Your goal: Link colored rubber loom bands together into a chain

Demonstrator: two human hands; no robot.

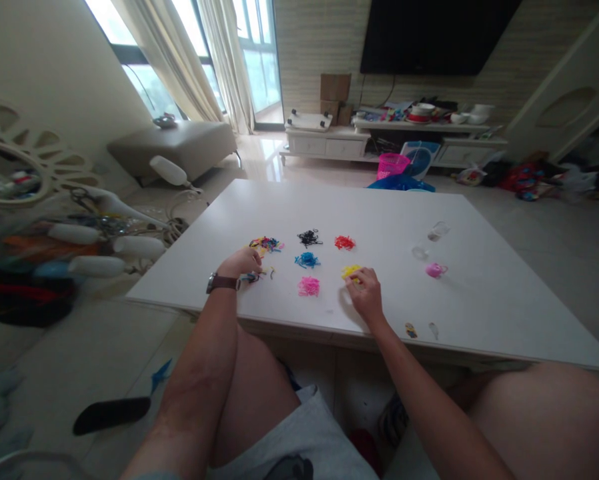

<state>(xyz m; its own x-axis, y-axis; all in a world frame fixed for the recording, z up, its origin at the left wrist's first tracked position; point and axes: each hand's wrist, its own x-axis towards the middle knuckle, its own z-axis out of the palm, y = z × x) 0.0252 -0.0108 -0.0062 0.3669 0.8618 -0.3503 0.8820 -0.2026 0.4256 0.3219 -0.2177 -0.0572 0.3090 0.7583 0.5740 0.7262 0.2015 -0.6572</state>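
Observation:
My left hand [242,262], with a brown-strapped watch [223,282] on its wrist, is over the left of the white table [379,213]. Its fingers are bent together beside a mixed pile of small coloured bands [267,244]; what they hold is hidden. A few loose dark and yellow pieces lie under and beside it. My right hand [365,293] reaches the pile of yellow bands [350,271], fingertips pinched at its edge; any band between them is too small to make out. Between the hands lie black [309,237], red [345,243], blue [307,260] and pink [308,287] piles.
On the table's right are a clear container [438,231], a clear ring-shaped piece [420,253] and a small pink object [435,269]. Near the front edge lie a small yellow figure [410,330] and a clear piece [433,331]. A pink basket [392,165] stands beyond.

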